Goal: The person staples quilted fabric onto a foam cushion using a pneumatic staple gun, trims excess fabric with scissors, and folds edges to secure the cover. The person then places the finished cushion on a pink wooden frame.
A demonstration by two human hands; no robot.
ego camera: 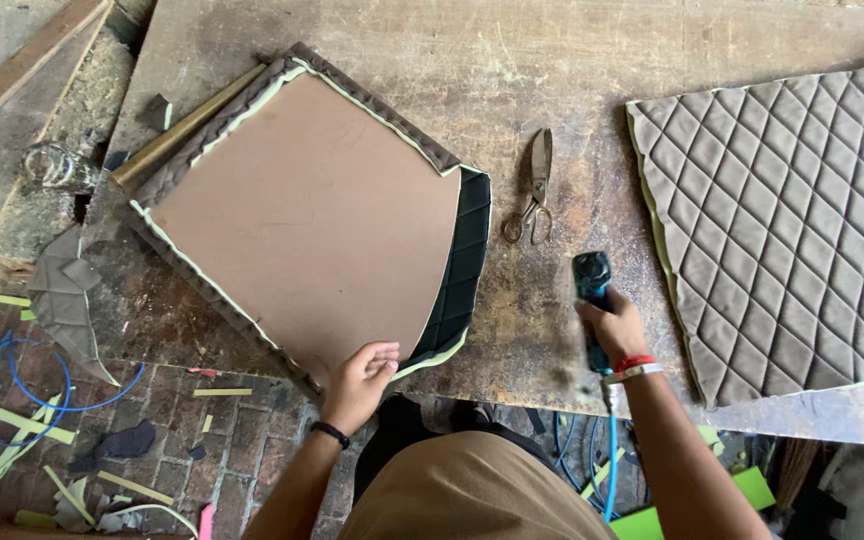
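one board, one stapler, two hands

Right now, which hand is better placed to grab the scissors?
Probably the left hand: it only rests open on the board, while the right hand, though nearer the scissors, grips a blue tool.

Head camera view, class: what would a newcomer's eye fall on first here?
First, the brown board lying on quilted fabric in the middle of the workbench, the left hand pressing its near edge. The right hand grips a blue air tool, below the scissors. A grey quilted panel lies at the right.
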